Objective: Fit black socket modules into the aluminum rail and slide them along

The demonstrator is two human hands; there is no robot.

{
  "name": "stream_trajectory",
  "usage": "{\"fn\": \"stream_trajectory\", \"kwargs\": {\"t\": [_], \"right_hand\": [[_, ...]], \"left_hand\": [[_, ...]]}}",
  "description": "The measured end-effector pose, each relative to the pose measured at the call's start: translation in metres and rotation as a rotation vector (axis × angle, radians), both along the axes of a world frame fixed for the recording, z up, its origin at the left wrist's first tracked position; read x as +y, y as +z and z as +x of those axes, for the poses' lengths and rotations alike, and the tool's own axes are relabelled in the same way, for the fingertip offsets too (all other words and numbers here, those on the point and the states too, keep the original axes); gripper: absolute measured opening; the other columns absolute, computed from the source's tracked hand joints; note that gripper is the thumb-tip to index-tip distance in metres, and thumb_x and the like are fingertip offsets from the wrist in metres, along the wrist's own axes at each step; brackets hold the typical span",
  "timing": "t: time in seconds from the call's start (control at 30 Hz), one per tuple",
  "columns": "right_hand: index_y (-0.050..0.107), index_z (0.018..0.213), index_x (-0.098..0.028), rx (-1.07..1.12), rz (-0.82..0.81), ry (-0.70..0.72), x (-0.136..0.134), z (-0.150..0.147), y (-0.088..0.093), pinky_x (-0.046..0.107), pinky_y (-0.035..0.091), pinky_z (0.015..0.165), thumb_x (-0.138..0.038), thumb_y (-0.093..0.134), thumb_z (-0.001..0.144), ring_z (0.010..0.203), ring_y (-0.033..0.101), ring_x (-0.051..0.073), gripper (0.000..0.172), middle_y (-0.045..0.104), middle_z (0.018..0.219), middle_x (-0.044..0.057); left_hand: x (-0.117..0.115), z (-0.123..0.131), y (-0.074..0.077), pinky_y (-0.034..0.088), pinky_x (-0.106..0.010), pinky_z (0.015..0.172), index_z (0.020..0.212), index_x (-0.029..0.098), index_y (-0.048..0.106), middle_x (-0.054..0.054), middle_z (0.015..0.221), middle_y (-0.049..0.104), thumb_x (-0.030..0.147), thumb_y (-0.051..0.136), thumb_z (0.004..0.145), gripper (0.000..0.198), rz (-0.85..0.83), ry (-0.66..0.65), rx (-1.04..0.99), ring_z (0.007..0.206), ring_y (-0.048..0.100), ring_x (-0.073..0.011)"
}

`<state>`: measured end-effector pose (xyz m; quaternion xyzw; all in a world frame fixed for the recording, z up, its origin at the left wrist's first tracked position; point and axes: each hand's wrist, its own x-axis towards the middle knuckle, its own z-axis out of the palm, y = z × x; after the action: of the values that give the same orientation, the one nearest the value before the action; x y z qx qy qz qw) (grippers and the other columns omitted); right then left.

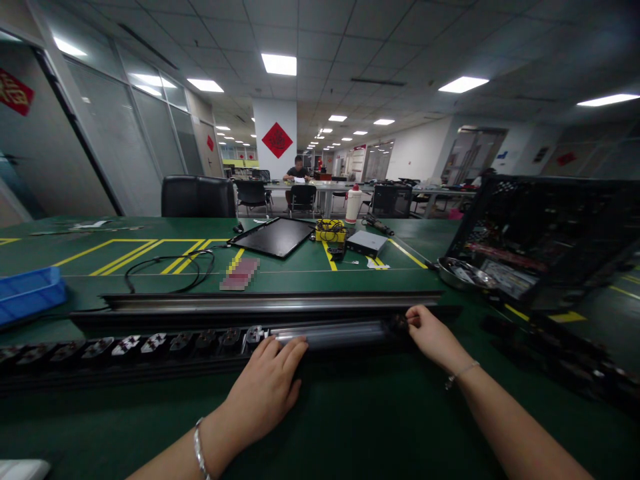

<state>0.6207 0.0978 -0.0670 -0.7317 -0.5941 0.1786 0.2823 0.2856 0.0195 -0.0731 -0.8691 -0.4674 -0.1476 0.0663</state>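
There is open room toward the tabletop's (360, 427) near edge, between the left hand (267, 383) and right hand (427, 333). The strip (200, 357) runs toward the left edge and blocks the way, with the rail (280, 305) just behind. Past the rail, a bare path lies left of the bowl (449, 279). The bin (33, 293) gets in the way on the left, and the big case (550, 233) stands tall on the right

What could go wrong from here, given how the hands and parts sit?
The right hand seems to grip the small dark piece only by fingertips, so it might slip. The left hand rests on the long channel near the row's rightmost module and could nudge it. The rail behind lies close; a shifting channel may bump it.
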Motion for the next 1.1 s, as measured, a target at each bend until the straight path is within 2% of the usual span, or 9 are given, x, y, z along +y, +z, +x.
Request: {"fn": "stream_trajectory", "kwargs": {"t": [0.33, 1.1], "right_hand": [[0.048, 0.084, -0.022, -0.012, 0.005, -0.001, 0.0015, 0.0031, -0.0034, 0.024, 0.039, 0.065, -0.013, 0.046, 0.074, 0.076, 0.059, 0.015, 0.013, 0.063, 0.082, 0.003], [0.048, 0.081, -0.021, -0.034, 0.022, -0.012, 0.0001, 0.0040, -0.0010, 0.023, 0.038, 0.064, -0.011, 0.044, 0.074, 0.073, 0.058, 0.014, 0.013, 0.063, 0.080, 0.003]], "left_hand": [[0.0001, -0.0001, -0.0004, 0.032, -0.043, 0.101, 0.130, 0.022, 0.036, -0.005, 0.130, 0.051, 0.018, 0.051, 0.077, 0.056, 0.012, -0.007, 0.000, 0.108, 0.049, -0.0229], [-0.0001, 0.0006, 0.0011, 0.032, -0.042, 0.101, 0.130, 0.022, 0.037, -0.005, 0.131, 0.050, 0.017, 0.051, 0.077, 0.056, -0.002, -0.001, -0.007, 0.108, 0.049, -0.0227]]}}
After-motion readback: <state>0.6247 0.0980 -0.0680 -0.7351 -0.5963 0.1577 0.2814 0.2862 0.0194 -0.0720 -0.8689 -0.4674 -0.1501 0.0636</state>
